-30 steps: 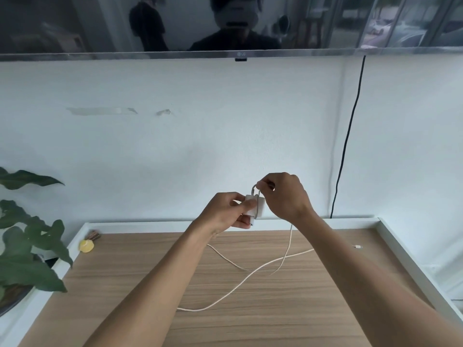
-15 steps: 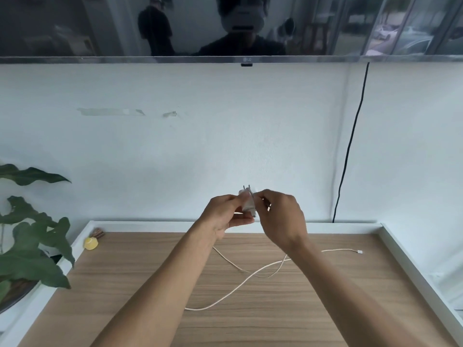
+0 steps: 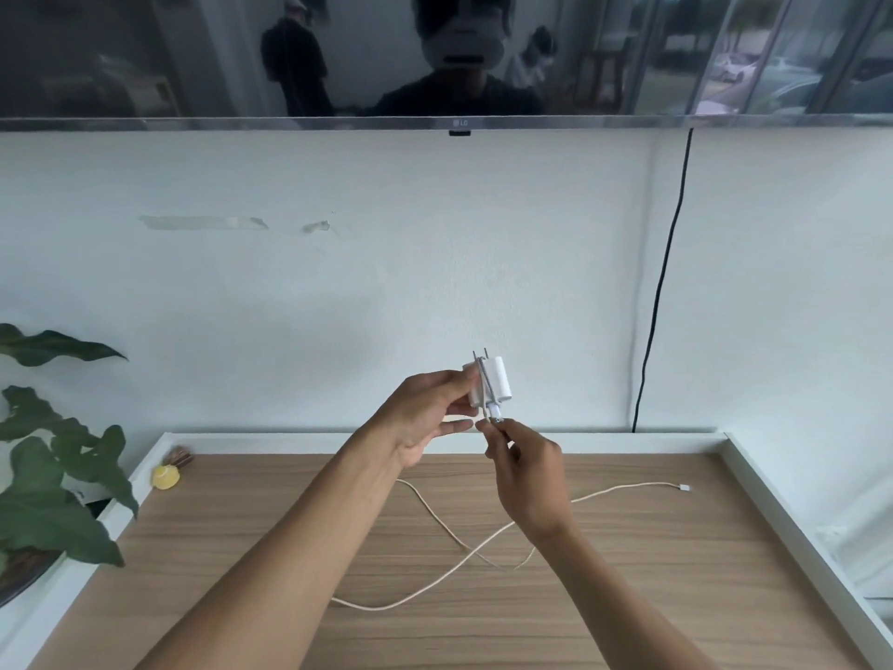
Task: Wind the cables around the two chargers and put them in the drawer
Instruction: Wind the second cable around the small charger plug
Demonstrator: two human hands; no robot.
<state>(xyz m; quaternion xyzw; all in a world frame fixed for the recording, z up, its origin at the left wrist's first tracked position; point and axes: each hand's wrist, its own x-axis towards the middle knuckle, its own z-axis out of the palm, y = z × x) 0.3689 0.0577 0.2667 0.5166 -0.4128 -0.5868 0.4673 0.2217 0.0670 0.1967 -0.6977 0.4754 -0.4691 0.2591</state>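
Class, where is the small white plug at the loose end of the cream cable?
The small white plug lies on the wooden tabletop at the head view's right, near the white raised rim, beyond the right hand.

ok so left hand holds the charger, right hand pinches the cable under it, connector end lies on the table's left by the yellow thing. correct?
Wrong side: the connector end lies on the right of the table, far from the yellow thing. The left hand does hold the charger and the right hand pinches the cable. Head view shows it.
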